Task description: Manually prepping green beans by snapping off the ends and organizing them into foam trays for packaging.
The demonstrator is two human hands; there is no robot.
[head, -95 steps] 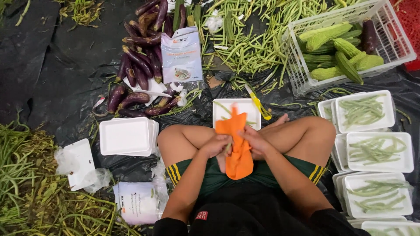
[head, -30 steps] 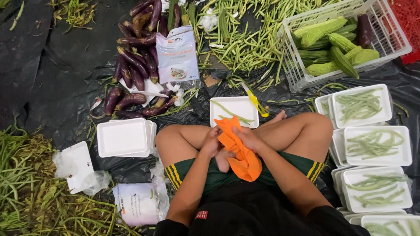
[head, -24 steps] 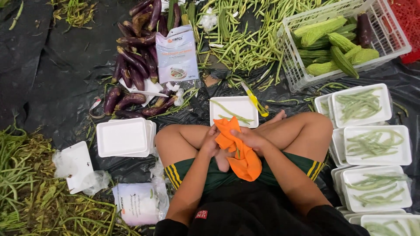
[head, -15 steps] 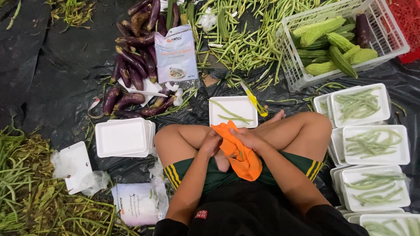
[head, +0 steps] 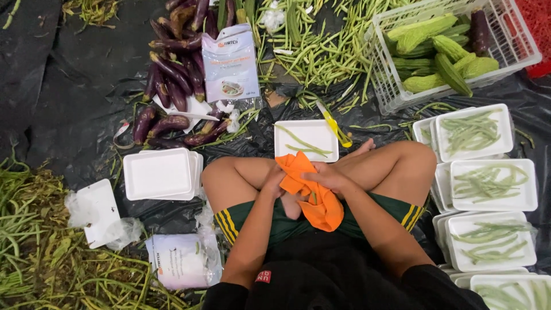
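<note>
Item: one person seated cross-legged on black plastic sheeting spread over the floor, seen from above. Nearest, in the lap: an orange cloth, bunched and draped between the thighs. The left hand grips its near edge, fingers curled shut on the fabric; the right hand lies over the cloth's middle, fingers folded down onto it, so the cloth is pinned between both hands, seemingly for wiping them. Just beyond the knees: a white foam tray holding a few green beans, set within easy arm's reach, with a yellow-handled tool resting along its right edge. To the person's left: a stack of empty foam trays, a loose tray lid and a plastic-wrapped packet, all close by as supply. To the right: filled trays of beans, ranked together apart from the unsorted stock. Farther out: purple eggplants heaped beside a printed packet; a loose pile of green beans; a white plastic crate of bitter gourds at the far right.
</note>
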